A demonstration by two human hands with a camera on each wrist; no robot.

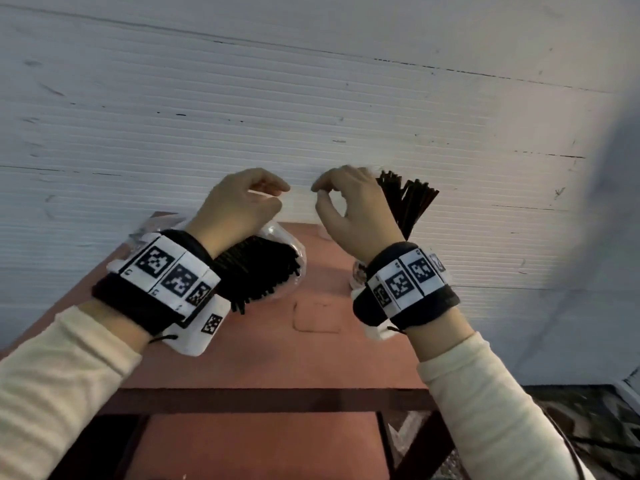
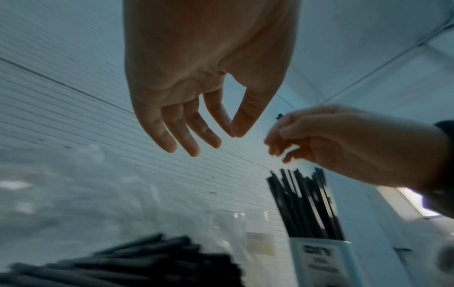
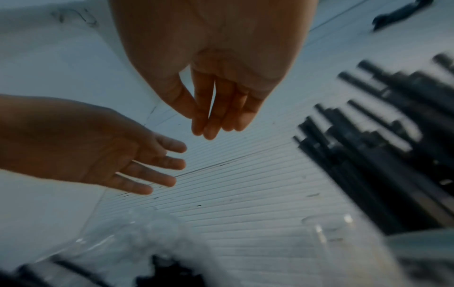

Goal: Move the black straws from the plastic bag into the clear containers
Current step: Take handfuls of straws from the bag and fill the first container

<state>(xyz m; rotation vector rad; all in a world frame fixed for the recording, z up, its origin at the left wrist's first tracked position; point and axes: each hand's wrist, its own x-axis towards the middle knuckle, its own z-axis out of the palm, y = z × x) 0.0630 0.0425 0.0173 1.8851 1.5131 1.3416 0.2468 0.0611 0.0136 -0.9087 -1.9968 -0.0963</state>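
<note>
Both hands hung empty above the surface [image 1: 311, 358], the left hand [image 1: 239, 206] loosely spread, the right hand [image 1: 349, 206] with thumb meeting fingertips. Black straws [image 1: 259, 271] remained in the plastic bag [image 1: 298, 268] at the left edge; some stood in a clear container [image 2: 319, 260], so perhaps half remained. Only the wrist views showed another, seemingly empty container [image 3: 329, 231].

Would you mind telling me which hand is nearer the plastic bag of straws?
Left. The left hand hovers right above the plastic bag; the right hand is off to its right, beside the upright straws.
</note>
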